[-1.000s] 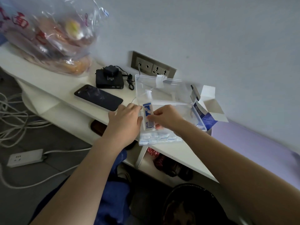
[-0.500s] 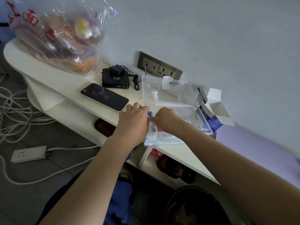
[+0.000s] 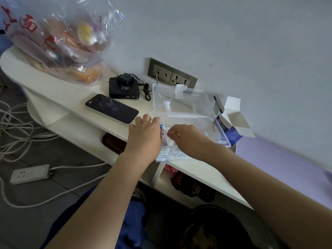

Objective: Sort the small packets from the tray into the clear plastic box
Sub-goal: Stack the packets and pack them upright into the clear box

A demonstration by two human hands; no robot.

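A clear plastic box stands on the white shelf, its lid swung up at the back. Several small white and blue packets lie in rows in its near part. My left hand lies over the box's left edge, fingers curled on the rim. My right hand reaches into the box from the right with bent fingers. It pinches an upright blue and white packet, which stands low between the two hands. Its lower end is hidden behind the box contents.
An open blue and white carton leans against the box's right side. A black phone, a black router with charger and a bagged pile of food sit to the left. A wall socket strip is behind the box.
The packet held upright above the box has come down into the box between my hands. Both hands have closed in over the box's near left part.
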